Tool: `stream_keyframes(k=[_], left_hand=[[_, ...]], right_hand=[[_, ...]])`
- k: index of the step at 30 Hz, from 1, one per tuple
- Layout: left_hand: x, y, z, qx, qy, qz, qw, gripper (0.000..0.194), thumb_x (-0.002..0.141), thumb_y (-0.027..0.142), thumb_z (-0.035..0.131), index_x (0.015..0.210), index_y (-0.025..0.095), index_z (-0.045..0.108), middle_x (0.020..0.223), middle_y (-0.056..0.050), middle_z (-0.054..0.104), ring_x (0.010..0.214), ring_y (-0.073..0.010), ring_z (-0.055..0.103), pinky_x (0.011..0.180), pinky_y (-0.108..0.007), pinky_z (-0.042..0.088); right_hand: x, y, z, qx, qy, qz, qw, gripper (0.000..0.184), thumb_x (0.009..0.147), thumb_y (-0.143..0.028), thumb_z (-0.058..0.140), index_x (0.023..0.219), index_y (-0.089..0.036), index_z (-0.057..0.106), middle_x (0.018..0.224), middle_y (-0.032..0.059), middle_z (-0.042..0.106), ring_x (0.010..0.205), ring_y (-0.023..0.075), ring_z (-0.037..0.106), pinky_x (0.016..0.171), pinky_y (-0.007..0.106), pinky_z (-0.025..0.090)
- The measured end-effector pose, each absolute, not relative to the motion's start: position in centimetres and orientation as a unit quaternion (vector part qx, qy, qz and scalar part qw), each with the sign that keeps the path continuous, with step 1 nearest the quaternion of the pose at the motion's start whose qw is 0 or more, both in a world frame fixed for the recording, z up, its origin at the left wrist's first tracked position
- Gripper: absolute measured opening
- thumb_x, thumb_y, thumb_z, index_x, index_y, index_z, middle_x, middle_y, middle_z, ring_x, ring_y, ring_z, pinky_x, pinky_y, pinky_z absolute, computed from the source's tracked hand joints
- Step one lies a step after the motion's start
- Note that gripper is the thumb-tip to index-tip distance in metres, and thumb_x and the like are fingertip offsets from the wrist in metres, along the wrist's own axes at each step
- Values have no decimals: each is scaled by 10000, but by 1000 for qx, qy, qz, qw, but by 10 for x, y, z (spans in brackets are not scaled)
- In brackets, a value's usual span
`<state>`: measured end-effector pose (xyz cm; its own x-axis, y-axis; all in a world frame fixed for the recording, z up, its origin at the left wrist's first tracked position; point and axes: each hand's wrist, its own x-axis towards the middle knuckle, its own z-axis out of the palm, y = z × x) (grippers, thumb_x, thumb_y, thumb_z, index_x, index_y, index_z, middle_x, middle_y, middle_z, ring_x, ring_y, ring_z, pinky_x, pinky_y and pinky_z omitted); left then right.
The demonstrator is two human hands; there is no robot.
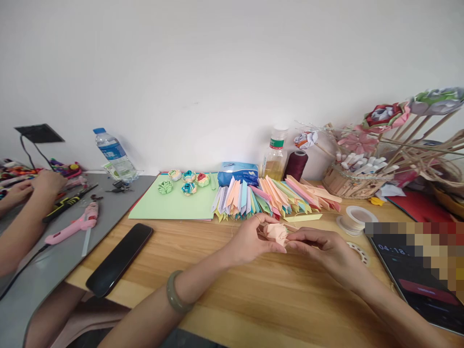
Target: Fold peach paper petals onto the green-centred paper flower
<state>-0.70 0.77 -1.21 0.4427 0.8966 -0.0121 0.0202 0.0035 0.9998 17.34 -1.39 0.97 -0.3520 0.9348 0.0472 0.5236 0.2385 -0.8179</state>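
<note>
A peach paper flower [276,233] is held between my two hands, over the wooden table [232,280]. My left hand [252,241], with a ring and a bangle on its wrist, has thumb and fingers closed around the flower's left side. At its right edge, my right hand [319,246] pinches the paper between thumb and fingertips. Just beyond lie folded paper strips [242,198] in many colours. On a light green paper sheet [152,208] sit several finished paper flowers [189,188].
A black phone [119,258] lies at left. On the right are a tape spool [357,217], a tablet showing a timer [409,270] and a basket [351,183]. At the far left, another person's hands [47,186] work near a pink glue gun [76,226].
</note>
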Motion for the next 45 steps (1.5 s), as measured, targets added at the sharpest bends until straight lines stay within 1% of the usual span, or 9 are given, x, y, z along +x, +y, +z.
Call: stream_keyframes(k=[6, 11, 17, 24, 30, 32, 35, 37, 45], left_hand=[[-9, 7, -14, 628, 390, 378, 558, 522, 498, 304, 756, 943, 159, 523, 920, -53, 564, 798, -152, 536, 719, -273, 423], [-8, 7, -13, 627, 392, 373, 561, 518, 499, 297, 755, 935, 154, 514, 905, -50, 559, 772, -145, 533, 703, -271, 424], [-7, 8, -15, 620, 376, 374, 579, 507, 490, 271, 759, 914, 153, 506, 882, -40, 558, 750, -133, 527, 704, -267, 415], [-5, 7, -17, 612, 354, 376, 599, 512, 472, 248, 766, 897, 151, 498, 863, -30, 544, 734, -124, 514, 677, -257, 409], [-4, 4, -12, 606, 347, 378, 608, 479, 471, 212, 763, 861, 151, 492, 816, -8, 526, 695, -101, 491, 647, -233, 400], [-5, 4, -11, 598, 356, 377, 611, 483, 485, 215, 758, 878, 153, 485, 822, -11, 532, 698, -101, 495, 653, -234, 401], [-7, 5, -10, 587, 373, 371, 616, 497, 508, 241, 748, 915, 156, 474, 829, -20, 548, 717, -110, 507, 667, -243, 403], [-7, 6, -10, 582, 376, 364, 623, 497, 514, 251, 744, 918, 153, 471, 814, -20, 554, 717, -113, 510, 667, -245, 402], [-5, 5, -11, 588, 380, 355, 619, 503, 488, 241, 754, 898, 150, 478, 784, -9, 546, 700, -112, 499, 663, -248, 395]], right_hand=[[175, -12, 6, -457, -763, 377, 258, 294, 819, -404, 465, 810, -180, 656, 805, 41, 678, 739, 192, 605, 630, 266, 463], [175, -12, 5, -467, -766, 347, 272, 261, 821, -365, 474, 830, -188, 665, 831, 46, 683, 742, 191, 608, 649, 272, 458], [175, -13, 5, -476, -757, 357, 269, 274, 789, -390, 508, 756, -173, 672, 737, 42, 678, 672, 186, 603, 602, 264, 450], [171, -14, 3, -500, -740, 363, 265, 299, 757, -420, 527, 689, -165, 667, 687, 39, 666, 630, 177, 574, 564, 249, 422], [169, -15, 4, -522, -722, 356, 282, 297, 718, -432, 565, 609, -165, 638, 601, 26, 633, 573, 164, 543, 517, 241, 398], [170, -14, 5, -509, -713, 383, 293, 298, 729, -440, 556, 653, -167, 648, 644, 33, 647, 608, 173, 560, 545, 247, 417], [172, -14, 8, -477, -704, 424, 310, 289, 760, -438, 531, 755, -182, 665, 776, 47, 672, 721, 193, 590, 635, 262, 445], [172, -14, 8, -469, -704, 429, 315, 282, 767, -435, 526, 773, -188, 663, 799, 47, 670, 744, 195, 592, 656, 266, 446], [170, -13, 2, -499, -694, 417, 308, 290, 706, -441, 596, 659, -158, 639, 657, 37, 639, 621, 162, 548, 572, 247, 417]])
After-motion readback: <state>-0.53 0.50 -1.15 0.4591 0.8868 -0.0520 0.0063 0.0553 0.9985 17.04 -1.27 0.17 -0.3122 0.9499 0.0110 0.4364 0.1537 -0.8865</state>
